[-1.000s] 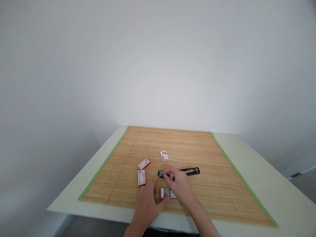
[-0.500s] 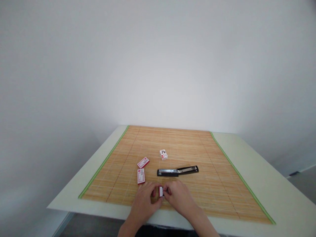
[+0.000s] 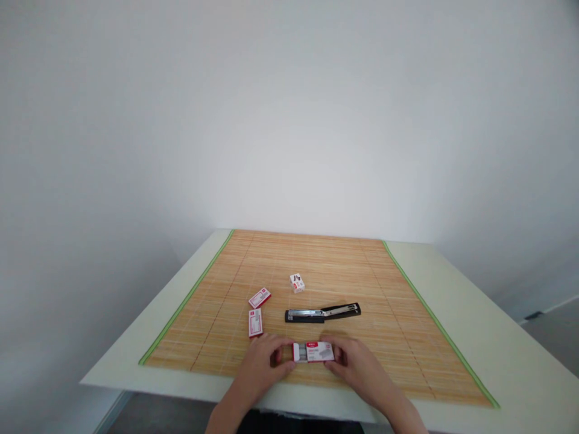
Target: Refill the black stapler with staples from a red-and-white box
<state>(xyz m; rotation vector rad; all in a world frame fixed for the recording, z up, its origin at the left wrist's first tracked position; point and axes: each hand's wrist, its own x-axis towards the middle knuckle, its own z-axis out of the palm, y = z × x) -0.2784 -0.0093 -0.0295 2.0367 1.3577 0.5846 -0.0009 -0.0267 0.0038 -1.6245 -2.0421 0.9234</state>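
Observation:
Both my hands hold a small red-and-white staple box [image 3: 313,351] between them, low over the near edge of the bamboo mat [image 3: 384,313]. My left hand [image 3: 262,364] pinches its left end, where the inner tray shows grey staples. My right hand [image 3: 359,367] grips its right end. Just beyond the box lies a black stapler [image 3: 322,313], swung open flat, touched by neither hand.
Two more red-and-white staple boxes [image 3: 259,298] [image 3: 255,322] lie on the mat to the left. A small white box [image 3: 297,282] stands further back. The mat covers a pale table [image 3: 497,337] against a white wall.
My right hand came back from the stapler to the box near the mat's front edge. Both hands then drew apart, and the box now shows lengthwise with its tray slid out.

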